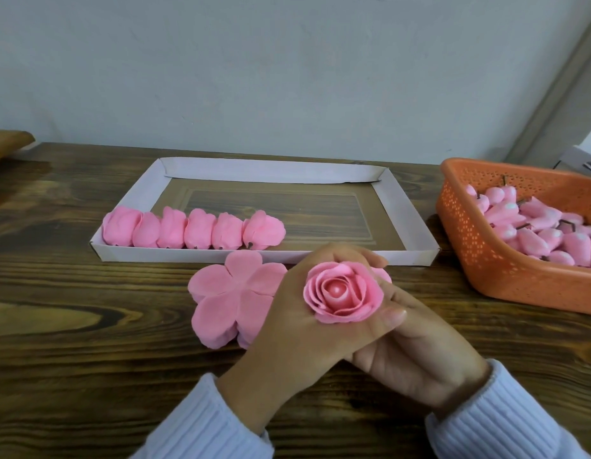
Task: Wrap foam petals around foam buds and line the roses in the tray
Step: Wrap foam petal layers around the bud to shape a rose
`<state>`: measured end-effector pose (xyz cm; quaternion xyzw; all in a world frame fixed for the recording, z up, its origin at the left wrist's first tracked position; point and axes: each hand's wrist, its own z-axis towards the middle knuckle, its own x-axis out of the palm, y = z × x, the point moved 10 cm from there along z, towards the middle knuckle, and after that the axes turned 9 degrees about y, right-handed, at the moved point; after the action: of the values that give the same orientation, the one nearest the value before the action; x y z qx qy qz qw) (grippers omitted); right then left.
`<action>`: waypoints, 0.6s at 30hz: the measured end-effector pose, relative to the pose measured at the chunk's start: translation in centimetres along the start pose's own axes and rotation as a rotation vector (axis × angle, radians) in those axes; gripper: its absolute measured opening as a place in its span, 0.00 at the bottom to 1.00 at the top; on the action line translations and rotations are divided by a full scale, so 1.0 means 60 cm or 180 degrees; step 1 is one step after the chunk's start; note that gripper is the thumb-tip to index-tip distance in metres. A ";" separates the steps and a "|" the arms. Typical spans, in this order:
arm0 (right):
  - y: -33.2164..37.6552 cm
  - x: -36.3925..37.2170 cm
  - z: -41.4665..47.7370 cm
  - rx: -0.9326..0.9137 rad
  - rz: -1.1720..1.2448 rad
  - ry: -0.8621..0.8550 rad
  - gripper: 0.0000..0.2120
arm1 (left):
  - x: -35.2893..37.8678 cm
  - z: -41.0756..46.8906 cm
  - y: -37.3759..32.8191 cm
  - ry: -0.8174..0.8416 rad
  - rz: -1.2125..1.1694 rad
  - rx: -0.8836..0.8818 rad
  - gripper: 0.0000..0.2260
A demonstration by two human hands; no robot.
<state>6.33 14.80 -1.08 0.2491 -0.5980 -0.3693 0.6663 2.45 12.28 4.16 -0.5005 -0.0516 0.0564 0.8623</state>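
1. Dark wooden table [88, 309]; pale wall [287, 61] behind.
2. White tray [416, 226] toward far edge, six roses [194, 231] lined along its near left side.
3. Orange basket [486, 276] of buds [536, 233] at right edge.
4. Petal stack [227, 299] just before tray.
5. Left hand [287, 313] and right hand [413, 356] at table's middle, fingers curled around one open rose [343, 293].

Nothing here I can read, no lettering on my tray [155, 255], none on the orange basket [486, 260], none on the wall [287, 77]
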 end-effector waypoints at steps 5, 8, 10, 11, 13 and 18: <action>-0.007 -0.007 -0.001 0.0107 -0.0006 -0.0058 0.22 | 0.004 0.000 0.002 0.0064 0.0016 -0.0093 0.11; -0.011 -0.008 -0.002 0.0167 -0.0055 -0.0054 0.21 | 0.005 -0.001 0.002 0.0092 0.0116 -0.0131 0.11; -0.012 -0.007 -0.001 0.0209 -0.0083 -0.0073 0.20 | 0.004 -0.002 0.002 0.0087 0.0175 -0.0153 0.12; -0.013 -0.006 0.000 0.0227 -0.0095 -0.0065 0.19 | 0.004 -0.002 0.001 0.0086 0.0197 -0.0139 0.11; -0.012 0.000 0.002 0.0251 -0.0140 -0.0040 0.19 | 0.003 -0.002 -0.004 0.0035 0.0248 -0.0070 0.10; -0.007 -0.006 -0.001 0.0095 -0.0079 -0.0142 0.37 | -0.019 -0.006 0.003 -0.0331 0.0043 -0.0090 0.05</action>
<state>6.31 14.84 -1.63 0.2581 -0.6150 -0.3740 0.6444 1.37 11.86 3.80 -0.5094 -0.0938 0.0874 0.8509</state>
